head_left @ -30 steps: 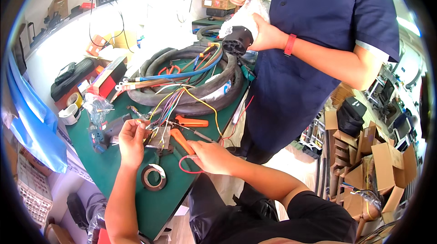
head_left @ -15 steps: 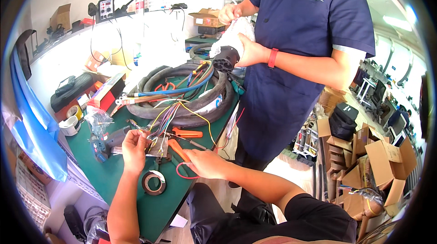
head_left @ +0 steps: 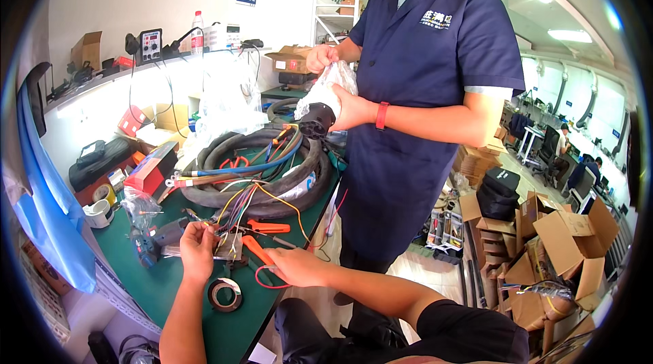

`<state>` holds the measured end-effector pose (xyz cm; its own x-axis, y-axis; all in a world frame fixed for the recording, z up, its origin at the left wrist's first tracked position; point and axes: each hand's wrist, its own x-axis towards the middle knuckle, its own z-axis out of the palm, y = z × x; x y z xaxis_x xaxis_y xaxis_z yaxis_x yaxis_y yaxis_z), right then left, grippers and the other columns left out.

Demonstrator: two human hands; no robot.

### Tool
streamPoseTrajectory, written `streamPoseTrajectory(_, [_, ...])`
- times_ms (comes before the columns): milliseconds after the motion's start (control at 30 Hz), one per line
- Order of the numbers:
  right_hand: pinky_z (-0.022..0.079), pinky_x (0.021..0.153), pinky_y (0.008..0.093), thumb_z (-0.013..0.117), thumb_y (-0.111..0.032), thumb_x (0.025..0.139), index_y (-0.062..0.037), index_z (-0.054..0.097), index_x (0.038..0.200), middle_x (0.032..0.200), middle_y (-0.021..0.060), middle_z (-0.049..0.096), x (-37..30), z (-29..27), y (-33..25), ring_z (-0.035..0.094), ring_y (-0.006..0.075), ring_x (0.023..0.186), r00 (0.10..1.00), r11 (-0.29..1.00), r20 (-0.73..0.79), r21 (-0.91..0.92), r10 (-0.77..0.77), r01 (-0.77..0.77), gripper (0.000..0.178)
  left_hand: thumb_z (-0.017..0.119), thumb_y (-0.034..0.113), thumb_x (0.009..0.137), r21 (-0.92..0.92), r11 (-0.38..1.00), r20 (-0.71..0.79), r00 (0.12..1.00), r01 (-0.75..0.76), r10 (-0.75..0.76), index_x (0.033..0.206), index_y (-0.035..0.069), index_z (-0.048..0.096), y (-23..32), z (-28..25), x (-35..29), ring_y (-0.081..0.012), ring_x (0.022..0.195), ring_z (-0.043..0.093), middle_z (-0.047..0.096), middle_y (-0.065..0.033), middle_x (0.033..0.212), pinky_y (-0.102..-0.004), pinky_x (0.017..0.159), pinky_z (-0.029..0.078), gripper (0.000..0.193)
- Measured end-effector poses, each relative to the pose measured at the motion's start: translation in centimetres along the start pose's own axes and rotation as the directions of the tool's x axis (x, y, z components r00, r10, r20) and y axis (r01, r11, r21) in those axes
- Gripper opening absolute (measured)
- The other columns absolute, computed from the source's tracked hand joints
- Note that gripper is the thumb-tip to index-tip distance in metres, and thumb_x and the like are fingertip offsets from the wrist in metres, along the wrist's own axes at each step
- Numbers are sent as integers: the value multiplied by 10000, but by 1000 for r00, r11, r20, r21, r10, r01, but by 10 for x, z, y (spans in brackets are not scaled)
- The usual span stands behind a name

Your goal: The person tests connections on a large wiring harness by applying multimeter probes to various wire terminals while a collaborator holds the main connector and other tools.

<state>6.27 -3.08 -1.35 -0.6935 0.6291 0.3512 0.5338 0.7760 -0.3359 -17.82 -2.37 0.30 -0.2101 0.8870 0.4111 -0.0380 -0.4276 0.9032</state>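
My left hand (head_left: 197,250) is closed in a pinch on a thin yellow wire (head_left: 228,206), one of a fan of coloured wires from the cable. My right hand (head_left: 298,266) is wrapped round the orange handle (head_left: 257,249) of a hand tool, whose jaws are lost among the wires by my left fingertips. A second orange handle (head_left: 269,227) lies just beyond; I cannot tell whether it belongs to the same tool. A red wire (head_left: 266,286) loops below my right hand. Behind the wires lies a thick black cable (head_left: 255,206), coiled.
Across the table corner, a co-worker (head_left: 415,106) holds a black round connector (head_left: 317,121) wrapped in clear plastic. On the green table (head_left: 160,287) are a roll of black tape (head_left: 224,294), a blue power drill (head_left: 145,248) and a white tape roll (head_left: 98,214). Open cartons (head_left: 568,238) stand right.
The view has tilted up, so the scene sits lower in it. My hands keep nearly the same places at the wires and the tool. The co-worker still holds the connector.
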Motion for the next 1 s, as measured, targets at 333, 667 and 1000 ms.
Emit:
streamPoseTrajectory(333, [365, 1055, 442, 541, -143, 892, 34, 434, 961, 738, 206, 579, 0, 2, 1, 611, 393, 752, 998, 996, -29, -65, -60, 58, 217, 560, 109, 944, -20, 1000, 10, 1000, 7, -7, 941, 40, 509, -3, -1, -1, -65, 697, 546, 647, -60, 918, -208, 646, 467, 86])
streamPoseTrajectory(667, [363, 1057, 434, 550, -137, 883, 30, 437, 958, 749, 202, 579, 0, 7, 5, 613, 390, 758, 995, 995, -60, -58, -81, 78, 214, 555, 95, 943, 18, 1000, 8, 1000, 16, -16, 945, 38, 506, -4, -1, -1, -72, 697, 557, 656, -69, 927, -210, 647, 470, 75])
streamPoseTrajectory(1000, [350, 1070, 435, 553, -133, 880, 33, 435, 969, 794, 199, 581, 1, 8, 8, 614, 378, 778, 988, 988, -78, -87, -133, 126, 222, 549, 101, 947, 32, 999, 13, 1000, 1, -2, 957, 29, 510, -4, -1, -1, -78, 718, 571, 657, -79, 941, -215, 651, 469, 83])
